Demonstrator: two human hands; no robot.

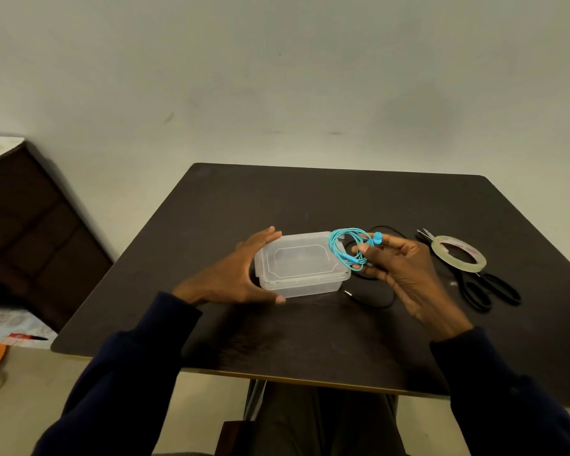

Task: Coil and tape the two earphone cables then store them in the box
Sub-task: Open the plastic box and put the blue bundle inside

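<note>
Head view looks down on a dark table where a clear plastic box, lid on, lies with its long axis running left to right. The left hand is spread around the box's left end, thumb at the near corner and fingers at the far one. The right hand pinches a coiled blue earphone cable just above the box's right end, one earbud poking up by the fingertips. A black earphone cable lies loose on the table, largely hidden behind that hand. Scissors and a tape roll lie to the right, the roll covering the blades.
</note>
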